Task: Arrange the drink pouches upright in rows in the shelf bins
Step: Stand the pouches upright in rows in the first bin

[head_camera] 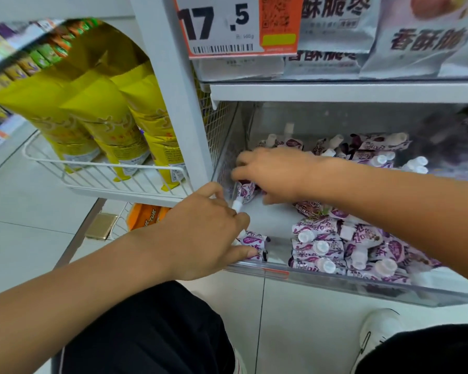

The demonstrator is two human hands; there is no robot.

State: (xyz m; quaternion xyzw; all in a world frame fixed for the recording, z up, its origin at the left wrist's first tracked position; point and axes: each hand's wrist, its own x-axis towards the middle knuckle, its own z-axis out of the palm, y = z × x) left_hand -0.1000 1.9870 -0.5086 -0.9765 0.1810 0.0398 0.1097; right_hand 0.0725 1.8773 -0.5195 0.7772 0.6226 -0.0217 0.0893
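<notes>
A clear plastic shelf bin (322, 279) holds purple-and-white drink pouches with white caps. My left hand (208, 233) sits at the bin's front left corner, its fingers round a pouch (254, 242) there. A second pouch's white cap (237, 205) shows at its knuckles. My right hand (276, 174) reaches along the bin's left wall and grips another pouch (245, 191). A packed group of pouches (343, 249) stands cap-up at the front right. More pouches (368, 149) lie jumbled at the back.
A white bare patch of bin floor (270, 217) lies between my hands. A white wire basket (106, 174) with tall yellow bags (103, 112) hangs to the left. A shelf (335, 90) with silver snack bags and a price tag (227, 25) sits above. My shoe (376, 333) is below.
</notes>
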